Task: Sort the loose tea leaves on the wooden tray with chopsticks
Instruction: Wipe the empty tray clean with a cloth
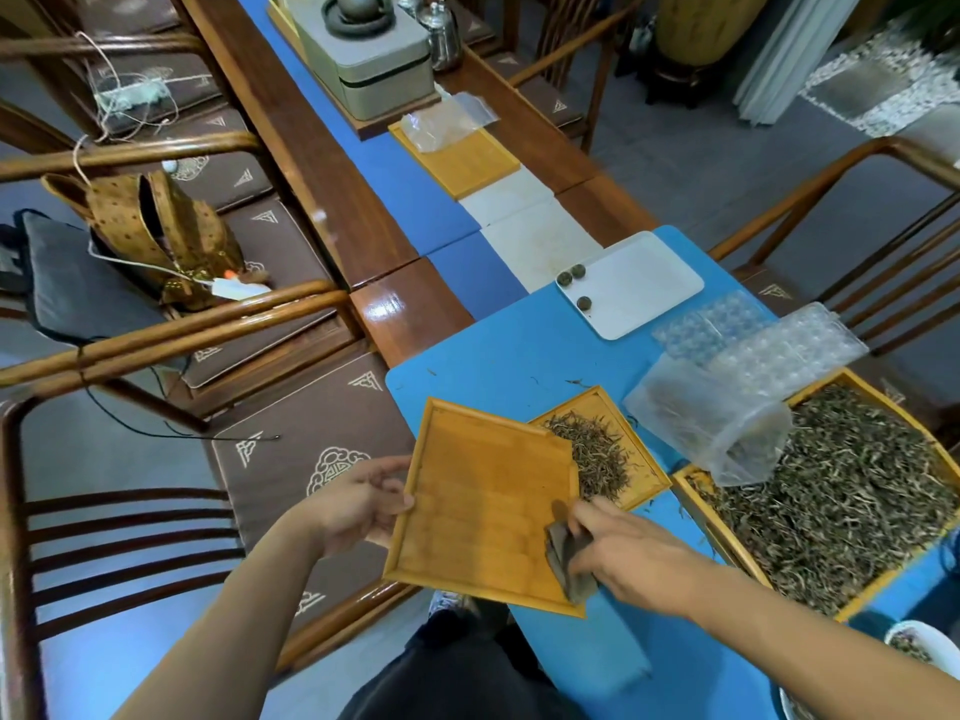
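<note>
Loose grey-green tea leaves [841,491] are heaped in the large wooden tray [698,517] at the blue table's right edge, unsorted. No chopsticks are seen. An empty bamboo tray [483,501] is gripped by the left hand [358,504] and wiped with a grey cloth [566,558] pinched in the right hand [634,553].

Empty rectangular bamboo tray with a low rim [467,491] sits tilted, its far right corner overlapping the smaller bamboo tray [641,462] beside it. That smaller one carries a thin heap of dry grey-green needle-like tea leaves [597,454]. Further right, a large bamboo tray [862,379] lies flat on the blue table cover, filled with loose curly grey-green tea leaves [852,501].
</note>
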